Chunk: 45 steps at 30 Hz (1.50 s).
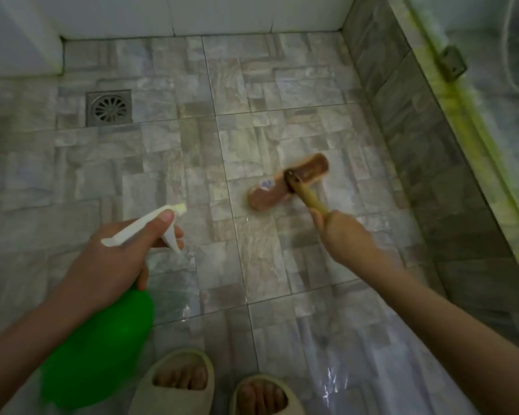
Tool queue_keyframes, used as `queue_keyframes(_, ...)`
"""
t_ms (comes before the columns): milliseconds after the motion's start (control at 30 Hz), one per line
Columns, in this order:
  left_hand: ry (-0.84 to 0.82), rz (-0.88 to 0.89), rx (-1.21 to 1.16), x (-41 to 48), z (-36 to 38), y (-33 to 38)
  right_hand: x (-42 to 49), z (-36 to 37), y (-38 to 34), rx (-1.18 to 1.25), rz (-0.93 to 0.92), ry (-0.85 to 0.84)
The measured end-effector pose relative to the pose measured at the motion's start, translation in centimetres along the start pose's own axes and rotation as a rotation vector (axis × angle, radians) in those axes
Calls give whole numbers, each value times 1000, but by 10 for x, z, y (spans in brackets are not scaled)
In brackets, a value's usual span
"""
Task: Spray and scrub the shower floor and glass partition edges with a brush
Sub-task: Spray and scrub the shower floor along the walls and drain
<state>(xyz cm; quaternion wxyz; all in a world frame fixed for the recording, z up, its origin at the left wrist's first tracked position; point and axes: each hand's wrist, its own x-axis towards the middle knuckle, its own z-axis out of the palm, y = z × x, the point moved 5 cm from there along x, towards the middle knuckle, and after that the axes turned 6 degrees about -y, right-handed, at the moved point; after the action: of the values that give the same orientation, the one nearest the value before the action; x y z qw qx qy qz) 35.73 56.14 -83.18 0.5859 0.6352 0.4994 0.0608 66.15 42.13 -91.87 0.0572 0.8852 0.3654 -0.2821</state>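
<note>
My left arm reaches in from the lower left, its hand [117, 253] wrapped round the neck of the green spray bottle [102, 348], one finger laid over the white spray head [150, 224], whose nozzle points out over the shower floor [162, 175]. The bottle's body hangs below the grip, close to my slippers [174, 381]. My right arm stretches forward from the lower right, hand [345, 235] closed tight round the yellow handle of the brush [288, 182]. The brush head sits just beyond that grip, down on the wet tiles and blurred, near the tiled kerb [417, 130] under the glass partition [492, 70]. The drain [108, 108] lies well apart, far left
</note>
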Motion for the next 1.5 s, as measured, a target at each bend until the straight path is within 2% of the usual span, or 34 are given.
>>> queue_keyframes(100, 1, -7, 74, -2, 0, -6, 25, -7, -30, 45, -91, 13)
queue_keyframes(233, 53, 19, 42, -7, -16, -7, -73, 26, 25, -167, -70, -113)
queue_keyframes(333, 130, -6, -10, -13, -38, -15, -111, 39, 16, -255, -76, -173)
queue_keyframes(400, 181, -1, -22, -19, -49, -22, -84, 43, -39, -235, -150, -150)
queue_keyframes(500, 235, -9, -4, -30, -61, -34, -27, 43, -143, -66, -340, -127)
queue_keyframes(567, 265, -37, -19, -40, -70, -46, -8, 37, -175, -56, -383, -86)
queue_keyframes(733, 438, -75, -116, -79, -111, -80, -81, 57, -119, -337, -408, -158)
queue_keyframes(800, 451, -66, -144, -86, -117, -89, -100, 69, -123, -383, -434, -216)
queue_keyframes(867, 481, -90, -143, -100, -126, -101, -100, 85, -180, -379, -506, -252)
queue_keyframes(967, 558, -121, -143, -118, -143, -117, -83, 107, -297, -298, -721, -188)
queue_keyframes(1033, 613, -137, -159, -128, -153, -128, -69, 106, -339, -251, -766, -169)
queue_keyframes(1133, 680, -145, -185, -145, -169, -140, -70, 105, -304, -298, -721, -220)
queue_keyframes(1200, 714, -133, -233, -152, -176, -144, -89, 101, -256, -426, -716, -238)
queue_keyframes(1267, 739, -142, -258, -155, -180, -151, -100, 102, -243, -540, -721, -244)
queue_keyframes(1333, 745, -164, -249, -154, -181, -158, -106, 111, -276, -590, -781, -244)
queue_keyframes(1500, 775, -168, -251, -151, -190, -164, -103, 146, -415, -564, -1182, -182)
